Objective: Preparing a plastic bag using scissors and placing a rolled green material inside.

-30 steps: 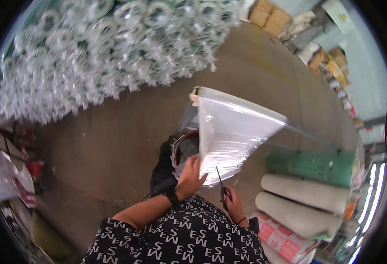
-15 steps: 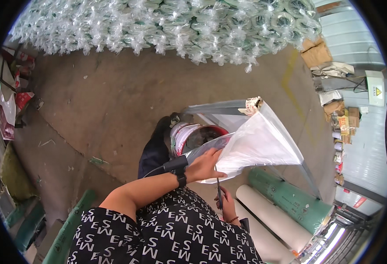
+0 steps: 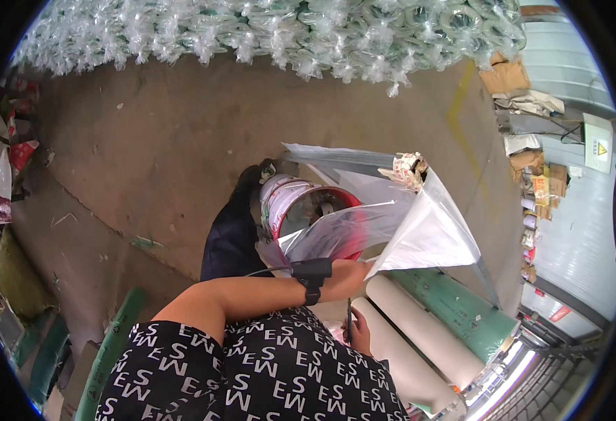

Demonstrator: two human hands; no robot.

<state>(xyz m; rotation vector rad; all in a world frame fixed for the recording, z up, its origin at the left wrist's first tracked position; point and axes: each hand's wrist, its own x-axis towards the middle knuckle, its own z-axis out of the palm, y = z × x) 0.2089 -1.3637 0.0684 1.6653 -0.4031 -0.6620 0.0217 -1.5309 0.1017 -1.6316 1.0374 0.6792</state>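
Right hand [image 3: 361, 338] curls round dark scissors [image 3: 350, 324]; just beyond, the left hand [image 3: 348, 281] meets the near edge of the plastic film [image 3: 430, 235], its grip hidden. Uneven pulling could tear the film, or its loose flap could snag on the bucket [image 3: 271, 208] farther left.

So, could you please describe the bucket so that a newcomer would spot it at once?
Start at the stack of plastic-wrapped rolls across the top of the view, then come down over the brown floor to the middle. There, between a dark trouser leg on the left and the white film on the right, is the bucket, set apart by its round, red-edged open mouth.
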